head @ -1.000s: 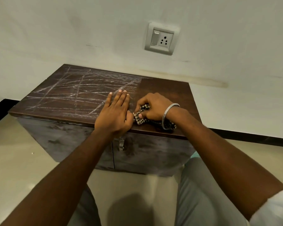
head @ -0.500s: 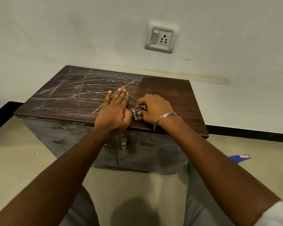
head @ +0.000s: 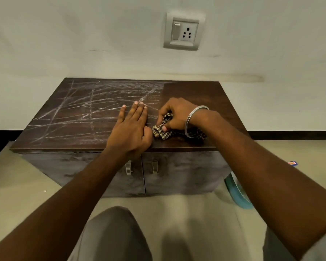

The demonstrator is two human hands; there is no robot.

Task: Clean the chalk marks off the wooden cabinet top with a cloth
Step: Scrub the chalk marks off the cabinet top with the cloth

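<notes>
A low dark wooden cabinet top [head: 205, 95] stands against the wall. White chalk marks [head: 79, 113] criss-cross its left and middle part; the right third is bare wood. My right hand [head: 177, 114], with a metal bangle on the wrist, is closed on a bunched checked cloth [head: 161, 131] near the front edge, right of centre. My left hand [head: 132, 127] lies flat on the top, palm down and fingers together, just left of the cloth and touching it at the thumb.
Two cabinet doors with metal handles [head: 129, 167] face me below the top. A wall socket [head: 183, 32] sits above the cabinet. A teal object [head: 235, 193] lies on the floor at the right, a small blue packet [head: 292, 163] further right. My knees are below.
My right hand with the cloth has drawn back toward the front edge after a short push forward. My left hand stays flat in nearly the same place. The camera has shifted to face the cabinet more squarely.
</notes>
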